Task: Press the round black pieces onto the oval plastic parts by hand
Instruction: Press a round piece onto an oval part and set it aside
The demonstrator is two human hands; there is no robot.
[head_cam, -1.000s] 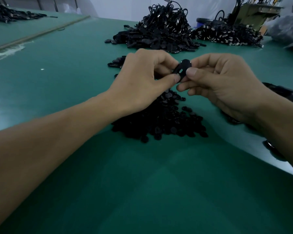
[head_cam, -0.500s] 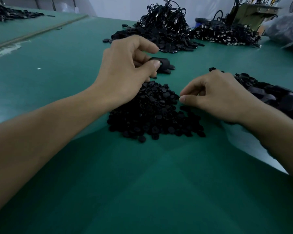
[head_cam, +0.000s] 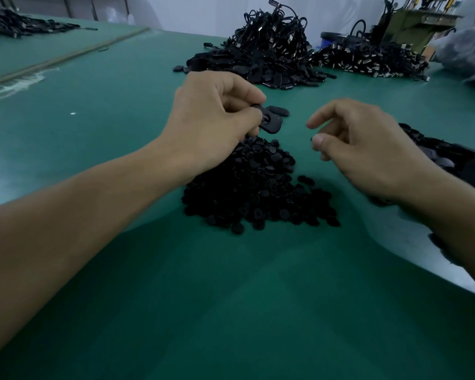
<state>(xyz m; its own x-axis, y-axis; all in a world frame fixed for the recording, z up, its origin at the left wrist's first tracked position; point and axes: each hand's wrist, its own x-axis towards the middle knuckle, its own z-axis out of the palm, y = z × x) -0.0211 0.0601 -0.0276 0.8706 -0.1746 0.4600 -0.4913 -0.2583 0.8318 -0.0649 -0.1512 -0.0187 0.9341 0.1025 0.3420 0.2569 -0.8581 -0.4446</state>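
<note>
- A green mat [head_cam: 231,311] covers the table across most of my feed.
- Far centre, I see a tall tangle of black cords [head_cam: 274,34].
- To its right lies a lower heap of cords with metal ends [head_cam: 368,58].
- Between the two stands a blue-rimmed tub [head_cam: 329,39].
- An olive-green machine [head_cam: 412,26] sits behind that, top right.
- A clear plastic bag [head_cam: 466,56] is at the far right edge.
- On my left there is a neighbouring table [head_cam: 39,48], carrying a dark heap [head_cam: 17,24].
- I make out a whitish scuffed streak [head_cam: 14,83] and a white speck [head_cam: 72,113].
</note>
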